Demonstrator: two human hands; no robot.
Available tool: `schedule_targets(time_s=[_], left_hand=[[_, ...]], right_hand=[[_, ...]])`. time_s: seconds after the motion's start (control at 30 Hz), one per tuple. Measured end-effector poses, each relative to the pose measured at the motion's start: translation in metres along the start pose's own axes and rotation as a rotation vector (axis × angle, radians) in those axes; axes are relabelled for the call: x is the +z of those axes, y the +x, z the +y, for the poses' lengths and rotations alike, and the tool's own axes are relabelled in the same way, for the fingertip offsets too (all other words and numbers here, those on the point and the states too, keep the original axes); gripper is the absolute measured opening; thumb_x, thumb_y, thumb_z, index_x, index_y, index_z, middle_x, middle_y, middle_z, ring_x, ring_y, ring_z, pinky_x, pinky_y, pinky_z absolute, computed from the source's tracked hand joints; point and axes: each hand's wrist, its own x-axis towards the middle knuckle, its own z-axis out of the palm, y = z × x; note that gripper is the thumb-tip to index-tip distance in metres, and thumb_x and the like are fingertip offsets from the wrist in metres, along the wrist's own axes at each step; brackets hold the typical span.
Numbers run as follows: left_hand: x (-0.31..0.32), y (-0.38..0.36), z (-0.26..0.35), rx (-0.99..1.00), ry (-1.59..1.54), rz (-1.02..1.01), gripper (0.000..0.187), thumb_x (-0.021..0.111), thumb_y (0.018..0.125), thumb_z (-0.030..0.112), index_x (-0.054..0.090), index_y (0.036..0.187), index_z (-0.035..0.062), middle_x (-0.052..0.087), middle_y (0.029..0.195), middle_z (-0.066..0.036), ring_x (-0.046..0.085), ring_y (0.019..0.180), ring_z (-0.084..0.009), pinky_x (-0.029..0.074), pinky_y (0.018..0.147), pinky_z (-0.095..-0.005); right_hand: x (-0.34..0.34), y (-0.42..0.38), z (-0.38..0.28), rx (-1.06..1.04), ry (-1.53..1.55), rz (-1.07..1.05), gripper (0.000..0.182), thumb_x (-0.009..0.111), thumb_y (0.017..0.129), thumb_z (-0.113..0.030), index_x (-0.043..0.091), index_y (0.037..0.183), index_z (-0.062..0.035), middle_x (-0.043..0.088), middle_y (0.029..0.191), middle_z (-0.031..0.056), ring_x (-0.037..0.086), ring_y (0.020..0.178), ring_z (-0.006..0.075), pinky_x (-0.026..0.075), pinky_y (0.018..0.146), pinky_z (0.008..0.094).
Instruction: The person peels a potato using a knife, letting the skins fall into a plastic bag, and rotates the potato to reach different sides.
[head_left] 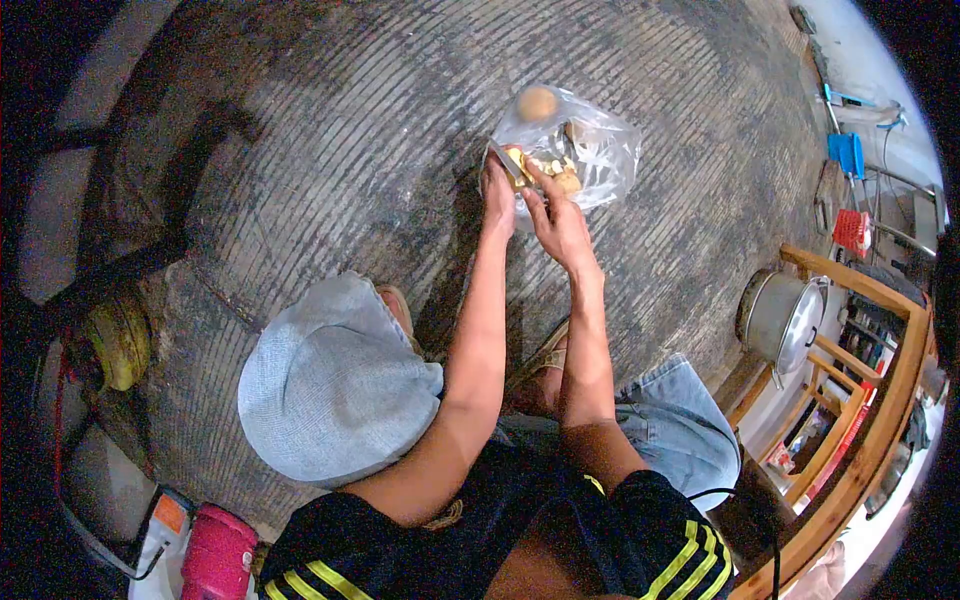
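My left hand (497, 190) is closed around a partly pale-yellow potato (516, 157) above a clear plastic bag. My right hand (562, 228) is closed on a knife whose grey blade (507, 163) lies against the potato, slanting up to the left. Its handle is hidden by my fingers. The clear plastic bag (612, 150) lies spread on the floor under both hands. A whole round brown potato (537, 103) sits at the bag's far end. Yellowish pieces and peelings (562, 175) lie on the bag beside my right fingers.
The ridged concrete floor (330, 150) surrounds the bag. At right, a lidded metal pot (785, 318) stands by a wooden frame (870, 440). A blue dustpan (846, 155) and a red-and-white item (852, 231) are near the wall. A pink container (218, 553) is at lower left.
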Motion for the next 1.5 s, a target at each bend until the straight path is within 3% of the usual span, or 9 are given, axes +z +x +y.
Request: schedule_targets(time_s=[0.3, 0.6, 0.7, 0.9, 0.97, 1.03, 1.1, 1.17, 1.5], left_hand=[[-0.001, -0.001, -0.006, 0.013, -0.040, -0.070, 0.046, 0.029, 0.095, 0.040, 0.055, 0.103, 0.0033, 0.058, 0.093, -0.005, 0.054, 0.086, -0.0157, 0.041, 0.078, -0.0290], [0.003, -0.001, -0.003, 0.044, -0.002, -0.086, 0.045, 0.031, 0.095, 0.040, 0.055, 0.103, 0.0029, 0.058, 0.095, -0.005, 0.053, 0.086, -0.0151, 0.041, 0.076, -0.0290], [0.005, -0.003, -0.003, 0.006, -0.015, -0.079, 0.045, 0.033, 0.095, 0.040, 0.057, 0.102, 0.0025, 0.059, 0.094, -0.005, 0.054, 0.084, -0.0146, 0.042, 0.075, -0.0288], [0.007, -0.007, 0.008, -0.012, -0.051, -0.092, 0.049, 0.032, 0.095, 0.043, 0.058, 0.102, 0.0024, 0.060, 0.095, -0.004, 0.055, 0.085, -0.0148, 0.043, 0.078, -0.0280], [0.005, 0.001, 0.004, -0.017, -0.113, -0.103, 0.051, 0.030, 0.095, 0.045, 0.058, 0.103, 0.0028, 0.059, 0.098, -0.005, 0.054, 0.089, -0.0152, 0.042, 0.081, -0.0282], [0.005, 0.001, 0.005, -0.031, -0.141, -0.099, 0.053, 0.029, 0.095, 0.047, 0.057, 0.104, 0.0034, 0.058, 0.101, -0.005, 0.053, 0.092, -0.0157, 0.041, 0.083, -0.0286], [0.003, 0.002, 0.005, -0.045, -0.136, -0.076, 0.053, 0.027, 0.095, 0.048, 0.055, 0.105, 0.0043, 0.057, 0.102, -0.006, 0.053, 0.094, -0.0162, 0.040, 0.084, -0.0291], [0.002, 0.003, 0.004, -0.037, -0.118, -0.070, 0.051, 0.025, 0.095, 0.047, 0.052, 0.107, 0.0055, 0.057, 0.101, -0.006, 0.052, 0.094, -0.0166, 0.040, 0.085, -0.0295], [-0.002, 0.006, -0.005, -0.064, -0.085, -0.051, 0.043, 0.025, 0.097, 0.038, 0.046, 0.112, 0.0049, 0.052, 0.107, -0.007, 0.050, 0.099, -0.0178, 0.040, 0.087, -0.0314]], right_hand=[[-0.006, 0.006, -0.006, 0.044, 0.028, 0.015, 0.031, 0.052, 0.089, -0.020, 0.044, 0.119, -0.0137, 0.059, 0.098, 0.0243, 0.059, 0.084, 0.0411, 0.045, 0.071, 0.0448], [0.002, 0.013, 0.013, -0.075, 0.028, 0.129, 0.029, 0.049, 0.091, -0.024, 0.046, 0.114, -0.0071, 0.060, 0.099, 0.0232, 0.057, 0.088, 0.0410, 0.044, 0.073, 0.0429], [0.001, 0.014, 0.021, -0.107, -0.047, 0.166, 0.029, 0.049, 0.091, -0.024, 0.046, 0.115, -0.0070, 0.060, 0.094, 0.0216, 0.059, 0.085, 0.0363, 0.045, 0.072, 0.0400], [-0.009, 0.013, 0.028, 0.212, 0.362, -0.050, 0.033, 0.046, 0.093, -0.026, 0.045, 0.118, -0.0047, 0.061, 0.086, 0.0078, 0.054, 0.074, 0.0187, 0.044, 0.067, 0.0330], [-0.010, 0.009, 0.019, 0.190, 0.354, -0.025, 0.036, 0.046, 0.093, -0.025, 0.045, 0.125, -0.0063, 0.061, 0.097, 0.0076, 0.053, 0.078, 0.0177, 0.044, 0.072, 0.0299], [-0.006, 0.008, 0.016, 0.043, 0.244, 0.006, 0.040, 0.046, 0.093, -0.025, 0.044, 0.129, -0.0080, 0.061, 0.106, 0.0113, 0.057, 0.085, 0.0207, 0.045, 0.077, 0.0305], [-0.007, 0.008, 0.010, -0.029, 0.008, 0.022, 0.044, 0.048, 0.091, -0.026, 0.041, 0.132, -0.0134, 0.055, 0.118, 0.0193, 0.055, 0.104, 0.0333, 0.043, 0.088, 0.0371], [-0.007, 0.005, 0.000, -0.111, -0.076, 0.063, 0.045, 0.050, 0.090, -0.028, 0.041, 0.133, -0.0173, 0.054, 0.117, 0.0221, 0.052, 0.108, 0.0397, 0.042, 0.089, 0.0417], [0.000, 0.002, -0.006, -0.003, -0.227, 0.037, 0.048, 0.051, 0.089, -0.029, 0.037, 0.134, -0.0265, 0.059, 0.100, 0.0260, 0.057, 0.087, 0.0450, 0.046, 0.075, 0.0482]])
